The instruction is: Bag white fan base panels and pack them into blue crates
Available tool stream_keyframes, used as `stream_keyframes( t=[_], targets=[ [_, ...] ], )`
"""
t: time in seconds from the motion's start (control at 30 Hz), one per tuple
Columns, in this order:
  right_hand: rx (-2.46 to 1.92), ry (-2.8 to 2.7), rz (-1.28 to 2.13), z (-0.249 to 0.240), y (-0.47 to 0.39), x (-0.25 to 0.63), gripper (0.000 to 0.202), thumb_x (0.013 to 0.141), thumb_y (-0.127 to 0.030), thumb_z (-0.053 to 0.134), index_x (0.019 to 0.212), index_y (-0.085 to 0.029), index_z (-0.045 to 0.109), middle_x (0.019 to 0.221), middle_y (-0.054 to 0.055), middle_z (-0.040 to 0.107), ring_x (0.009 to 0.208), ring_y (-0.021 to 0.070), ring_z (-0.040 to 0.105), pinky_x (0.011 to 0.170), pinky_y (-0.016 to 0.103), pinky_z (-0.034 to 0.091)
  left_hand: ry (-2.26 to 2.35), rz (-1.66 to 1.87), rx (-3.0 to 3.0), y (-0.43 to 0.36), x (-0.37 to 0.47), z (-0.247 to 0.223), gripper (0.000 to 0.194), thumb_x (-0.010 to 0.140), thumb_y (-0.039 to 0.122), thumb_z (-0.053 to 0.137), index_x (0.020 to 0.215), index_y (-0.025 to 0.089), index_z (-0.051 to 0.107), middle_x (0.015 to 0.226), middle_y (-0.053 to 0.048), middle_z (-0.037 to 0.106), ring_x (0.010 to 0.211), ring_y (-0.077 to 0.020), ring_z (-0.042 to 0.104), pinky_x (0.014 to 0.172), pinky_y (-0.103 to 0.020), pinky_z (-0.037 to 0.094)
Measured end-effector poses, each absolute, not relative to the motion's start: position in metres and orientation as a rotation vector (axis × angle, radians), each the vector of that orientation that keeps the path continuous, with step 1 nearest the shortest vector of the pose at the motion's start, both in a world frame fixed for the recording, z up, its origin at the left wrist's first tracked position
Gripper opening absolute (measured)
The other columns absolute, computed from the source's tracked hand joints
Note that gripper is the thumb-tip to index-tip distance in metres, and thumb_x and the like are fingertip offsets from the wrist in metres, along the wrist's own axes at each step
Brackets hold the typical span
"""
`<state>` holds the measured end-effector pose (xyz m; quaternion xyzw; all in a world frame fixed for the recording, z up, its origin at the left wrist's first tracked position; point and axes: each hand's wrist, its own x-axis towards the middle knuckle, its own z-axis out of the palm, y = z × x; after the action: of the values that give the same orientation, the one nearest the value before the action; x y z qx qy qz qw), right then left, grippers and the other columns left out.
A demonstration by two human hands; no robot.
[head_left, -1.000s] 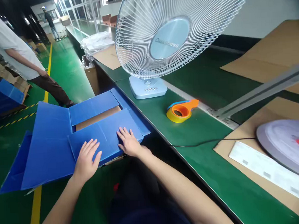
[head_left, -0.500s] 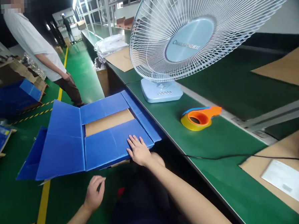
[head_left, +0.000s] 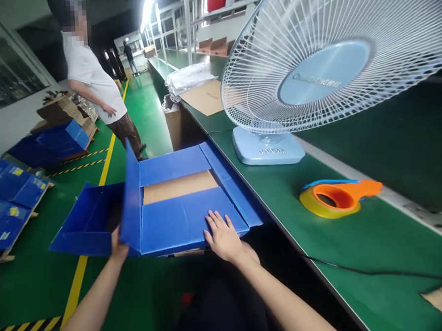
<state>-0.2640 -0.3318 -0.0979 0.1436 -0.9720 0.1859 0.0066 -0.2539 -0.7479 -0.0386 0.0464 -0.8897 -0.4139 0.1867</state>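
A blue cardboard box (head_left: 187,219) lies in front of me, its two inner flaps folded in with a strip of brown cardboard showing between them. My right hand (head_left: 222,234) rests flat on the near flap, fingers spread. At the box's left side a wide outer flap (head_left: 129,205) stands raised. My left hand (head_left: 119,246) is at the lower edge of that flap, its fingers partly hidden behind it. Another outer flap (head_left: 231,184) lies folded out at the right, beside the green bench. A second blue box (head_left: 86,222) stands open beyond the raised flap.
On the green bench (head_left: 358,247) are a light blue fan (head_left: 268,148), an orange tape dispenser (head_left: 332,199) and a black cable. A person in a white shirt (head_left: 94,78) stands beyond the box. Stacked blue boxes (head_left: 13,188) are at the left.
My left hand has moved up to the left outer flap, which has swung from lying outward to upright. My right hand stays on the near flap. The view has shifted left.
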Motion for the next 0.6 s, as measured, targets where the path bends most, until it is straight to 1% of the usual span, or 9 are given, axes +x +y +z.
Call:
stream_keyframes(
  t=[0.07, 0.1, 0.17, 0.23, 0.27, 0.37, 0.43, 0.5, 0.6],
  targets=[
    [0.437, -3.040, 0.571, -0.100, -0.331, -0.264, 0.064, 0.110, -0.040, 0.039, 0.162, -0.006, 0.051, 0.175, 0.018, 0.032, 0.164, 0.0370, 0.027, 0.135, 0.062, 0.014, -2.646, -1.141, -0.124, -0.706, -0.260, -0.048, 0.045, 0.103, 0.054, 0.061, 0.134, 0.025, 0.076, 0.145, -0.006, 0.072, 0.136, -0.0321, 0.068, 0.122, -0.052, 0.054],
    [0.437, -3.035, 0.574, -0.102, -0.330, -0.263, 0.063, 0.110, -0.040, 0.040, 0.162, -0.006, 0.051, 0.175, 0.018, 0.033, 0.165, 0.0368, 0.027, 0.135, 0.062, 0.014, -2.730, -1.053, -0.265, -0.688, -0.263, -0.053, 0.041, 0.101, 0.051, 0.065, 0.131, 0.026, 0.079, 0.147, -0.006, 0.071, 0.138, -0.0327, 0.066, 0.124, -0.053, 0.052],
    [0.450, -3.021, 0.605, -0.104, -0.326, -0.262, 0.062, 0.110, -0.041, 0.041, 0.161, -0.006, 0.053, 0.174, 0.019, 0.035, 0.164, 0.0364, 0.027, 0.136, 0.061, 0.017, -2.857, -0.771, -0.473, -0.663, -0.270, -0.062, 0.036, 0.102, 0.043, 0.064, 0.127, 0.025, 0.082, 0.145, -0.009, 0.071, 0.139, -0.0349, 0.065, 0.123, -0.058, 0.051],
    [0.502, -3.000, 0.648, -0.104, -0.317, -0.257, 0.059, 0.110, -0.039, 0.044, 0.158, -0.008, 0.056, 0.172, 0.019, 0.039, 0.163, 0.0361, 0.031, 0.135, 0.061, 0.023, -2.886, -0.540, -0.558, -0.657, -0.280, -0.068, 0.035, 0.105, 0.035, 0.056, 0.123, 0.023, 0.083, 0.139, -0.011, 0.075, 0.130, -0.0348, 0.070, 0.115, -0.059, 0.057],
    [0.540, -2.975, 0.656, -0.103, -0.311, -0.254, 0.056, 0.109, -0.038, 0.045, 0.156, -0.010, 0.058, 0.170, 0.018, 0.043, 0.162, 0.0360, 0.034, 0.135, 0.061, 0.026, -2.871, -0.507, -0.571, -0.659, -0.284, -0.071, 0.035, 0.106, 0.032, 0.054, 0.122, 0.022, 0.084, 0.136, -0.010, 0.076, 0.124, -0.0335, 0.072, 0.112, -0.058, 0.058],
    [0.651, -2.777, 0.586, -0.091, -0.281, -0.241, 0.048, 0.110, -0.038, 0.050, 0.150, -0.015, 0.062, 0.162, 0.017, 0.054, 0.159, 0.0359, 0.040, 0.133, 0.061, 0.032, -2.821, -0.541, -0.636, -0.672, -0.290, -0.078, 0.032, 0.107, 0.027, 0.054, 0.121, 0.024, 0.083, 0.133, -0.009, 0.078, 0.115, -0.0305, 0.074, 0.110, -0.059, 0.057],
    [0.697, -2.596, 0.504, -0.080, -0.250, -0.238, 0.046, 0.110, -0.038, 0.053, 0.150, -0.017, 0.059, 0.158, 0.016, 0.058, 0.157, 0.0368, 0.044, 0.131, 0.062, 0.034, -2.787, -0.568, -0.622, -0.674, -0.288, -0.086, 0.033, 0.105, 0.023, 0.053, 0.122, 0.025, 0.082, 0.132, -0.009, 0.078, 0.115, -0.0303, 0.073, 0.114, -0.061, 0.054],
    [0.705, -2.468, 0.413, -0.066, -0.214, -0.242, 0.047, 0.107, -0.038, 0.056, 0.150, -0.019, 0.058, 0.153, 0.016, 0.062, 0.150, 0.0394, 0.052, 0.127, 0.065, 0.037, -2.751, -0.582, -0.561, -0.667, -0.284, -0.093, 0.035, 0.103, 0.018, 0.051, 0.121, 0.024, 0.081, 0.129, -0.010, 0.078, 0.115, -0.0304, 0.072, 0.116, -0.061, 0.052],
    [0.697, -2.380, 0.281, -0.052, -0.160, -0.257, 0.043, 0.102, -0.037, 0.058, 0.142, -0.023, 0.066, 0.142, 0.014, 0.070, 0.137, 0.0427, 0.062, 0.121, 0.067, 0.044, -2.728, -0.580, -0.491, -0.655, -0.279, -0.098, 0.038, 0.100, 0.015, 0.050, 0.121, 0.023, 0.080, 0.126, -0.011, 0.077, 0.112, -0.0310, 0.069, 0.115, -0.061, 0.052]
  ],
)
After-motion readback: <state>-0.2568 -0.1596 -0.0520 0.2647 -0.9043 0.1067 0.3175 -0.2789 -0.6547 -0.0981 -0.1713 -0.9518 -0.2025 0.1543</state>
